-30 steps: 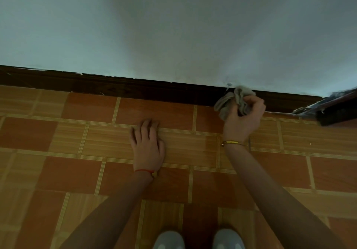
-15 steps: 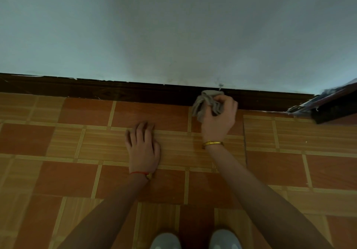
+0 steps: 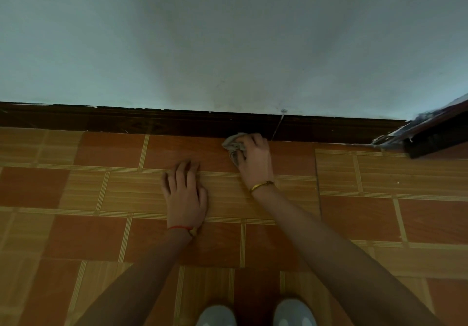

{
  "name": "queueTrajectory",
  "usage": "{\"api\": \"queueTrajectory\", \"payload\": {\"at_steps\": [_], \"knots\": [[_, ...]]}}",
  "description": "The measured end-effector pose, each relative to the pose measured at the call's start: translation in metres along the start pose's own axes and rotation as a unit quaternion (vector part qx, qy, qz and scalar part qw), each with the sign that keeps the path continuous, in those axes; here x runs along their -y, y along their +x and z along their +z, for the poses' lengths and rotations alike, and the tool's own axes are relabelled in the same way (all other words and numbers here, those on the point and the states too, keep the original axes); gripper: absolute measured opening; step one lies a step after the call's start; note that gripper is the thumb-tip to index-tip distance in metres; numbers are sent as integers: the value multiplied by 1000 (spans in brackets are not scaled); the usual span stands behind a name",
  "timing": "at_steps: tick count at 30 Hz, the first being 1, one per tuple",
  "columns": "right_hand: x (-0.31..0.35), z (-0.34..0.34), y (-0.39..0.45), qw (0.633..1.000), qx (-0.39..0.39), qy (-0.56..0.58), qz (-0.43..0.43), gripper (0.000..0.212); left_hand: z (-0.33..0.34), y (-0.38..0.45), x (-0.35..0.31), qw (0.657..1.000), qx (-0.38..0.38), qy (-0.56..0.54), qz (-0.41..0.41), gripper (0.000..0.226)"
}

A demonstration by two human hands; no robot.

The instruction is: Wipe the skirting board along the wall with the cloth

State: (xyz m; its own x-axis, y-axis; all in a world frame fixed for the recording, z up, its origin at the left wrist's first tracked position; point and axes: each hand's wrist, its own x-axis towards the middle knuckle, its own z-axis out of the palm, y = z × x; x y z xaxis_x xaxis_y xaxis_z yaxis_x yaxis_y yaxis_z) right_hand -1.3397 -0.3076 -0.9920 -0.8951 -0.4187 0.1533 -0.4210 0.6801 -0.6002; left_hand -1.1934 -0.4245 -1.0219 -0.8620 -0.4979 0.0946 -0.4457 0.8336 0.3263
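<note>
A dark brown skirting board (image 3: 126, 122) runs along the foot of the pale wall (image 3: 228, 47). My right hand (image 3: 254, 160), with a gold bangle on the wrist, grips a crumpled grey cloth (image 3: 234, 144) at the bottom edge of the board, near the middle of the view. My left hand (image 3: 183, 194), with a red string on the wrist, rests flat on the tiled floor, fingers pointing toward the wall, a short way in front of the board and left of the cloth.
The floor (image 3: 379, 211) has orange and wood-pattern tiles. A dark door or frame edge (image 3: 435, 135) juts out at the far right, where the board ends. A thin pale line (image 3: 278, 125) crosses the board just right of my hand. My two light shoes (image 3: 253, 315) show at the bottom.
My right hand has slid the cloth leftward along the skirting board and lower, toward the floor line. My left hand has stayed planted on the tiles.
</note>
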Motion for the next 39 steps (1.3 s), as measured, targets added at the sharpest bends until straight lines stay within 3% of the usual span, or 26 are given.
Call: {"api": "queueTrajectory", "payload": {"at_steps": [4,13,23,27,31,33,39], "knots": [[-24,-20,-7,999,-13,-29,-17,30,1,0,0,1000,0,0,-1,51],[-109,-90,-19,969,-134,-65,198,30,2,-1,-12,1000,-6,2,-18,50],[-112,-97,-16,994,-9,-96,41,30,22,10,-100,995,16,-58,73,49],[-146,-125,-22,988,-51,-116,86,31,30,11,-113,994,39,-59,85,52],[-191,-160,-27,951,-158,-129,231,34,37,10,-112,993,54,-48,94,51],[-207,-175,-23,932,-169,-146,287,38,40,9,-110,993,53,-33,104,50],[-175,-148,-22,957,-137,-115,229,31,42,7,-112,994,40,-22,99,49]]}}
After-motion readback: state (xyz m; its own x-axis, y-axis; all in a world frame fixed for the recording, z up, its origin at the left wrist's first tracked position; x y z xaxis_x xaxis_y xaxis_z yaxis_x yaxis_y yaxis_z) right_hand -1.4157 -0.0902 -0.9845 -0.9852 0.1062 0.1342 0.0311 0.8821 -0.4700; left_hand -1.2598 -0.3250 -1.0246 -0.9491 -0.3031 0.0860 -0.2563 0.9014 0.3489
